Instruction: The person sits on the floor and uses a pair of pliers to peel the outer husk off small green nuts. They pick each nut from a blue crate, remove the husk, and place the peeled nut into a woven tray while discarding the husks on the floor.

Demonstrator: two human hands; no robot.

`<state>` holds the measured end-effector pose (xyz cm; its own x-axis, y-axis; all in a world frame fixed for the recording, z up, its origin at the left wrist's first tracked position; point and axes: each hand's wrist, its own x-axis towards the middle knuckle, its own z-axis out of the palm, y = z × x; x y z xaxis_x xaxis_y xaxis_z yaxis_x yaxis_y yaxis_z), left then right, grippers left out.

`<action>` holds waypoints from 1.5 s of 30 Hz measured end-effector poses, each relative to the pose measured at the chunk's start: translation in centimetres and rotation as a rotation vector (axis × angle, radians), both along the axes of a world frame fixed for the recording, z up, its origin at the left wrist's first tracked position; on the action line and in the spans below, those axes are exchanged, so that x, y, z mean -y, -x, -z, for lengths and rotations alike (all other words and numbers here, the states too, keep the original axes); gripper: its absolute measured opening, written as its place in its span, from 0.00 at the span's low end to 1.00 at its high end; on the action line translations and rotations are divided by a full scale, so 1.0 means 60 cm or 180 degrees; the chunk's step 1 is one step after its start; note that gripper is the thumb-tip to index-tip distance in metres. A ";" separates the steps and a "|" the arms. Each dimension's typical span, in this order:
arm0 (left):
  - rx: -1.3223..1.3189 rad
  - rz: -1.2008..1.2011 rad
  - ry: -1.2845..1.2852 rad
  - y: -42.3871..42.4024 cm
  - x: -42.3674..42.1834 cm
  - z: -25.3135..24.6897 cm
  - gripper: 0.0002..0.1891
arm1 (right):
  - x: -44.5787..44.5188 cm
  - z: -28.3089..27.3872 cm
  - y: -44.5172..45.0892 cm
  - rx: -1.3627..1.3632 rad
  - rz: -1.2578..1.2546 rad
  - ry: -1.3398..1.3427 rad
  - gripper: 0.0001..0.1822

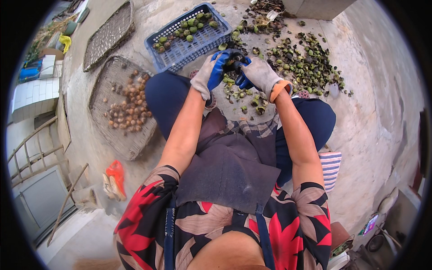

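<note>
My left hand (216, 69) and my right hand (256, 72) meet in front of my knees, both in knitted gloves with blue, black-stained palms. Their fingers close around a dark, husk-stained walnut (233, 61), mostly hidden by the gloves. An orange band (280, 89) circles the right glove's cuff. Just beyond the hands stands a blue plastic crate (206, 47) holding several green-husked walnuts (192, 23). Torn husk pieces (259, 101) lie on the concrete between my feet. At left, a shallow woven basket (101, 91) holds many brown shelled-out walnuts (130, 108).
A large heap of green and blackened husks (303, 62) spreads at the right front. Another woven tray (109, 33) lies at the far left. A red plastic bag (115, 175) is on the floor at left, and a striped cloth (330, 168) is beside my right thigh.
</note>
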<state>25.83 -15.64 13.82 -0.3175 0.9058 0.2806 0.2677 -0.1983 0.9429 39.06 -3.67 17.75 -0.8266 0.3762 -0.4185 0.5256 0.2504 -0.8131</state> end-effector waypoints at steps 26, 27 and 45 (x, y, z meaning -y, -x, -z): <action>0.0404 0.0022 0.0067 -0.018 0.008 -0.025 0.15 | 0.005 -0.037 -0.013 0.0046 -0.0211 -0.1112 0.20; 0.0894 -0.0044 0.0137 -0.018 0.008 -0.026 0.13 | 0.005 -0.044 -0.016 0.0043 -0.0194 -0.1072 0.20; 0.2237 -0.0196 0.0275 -0.006 0.002 0.024 0.11 | 0.019 -0.050 -0.013 0.0497 -0.0382 -0.1499 0.26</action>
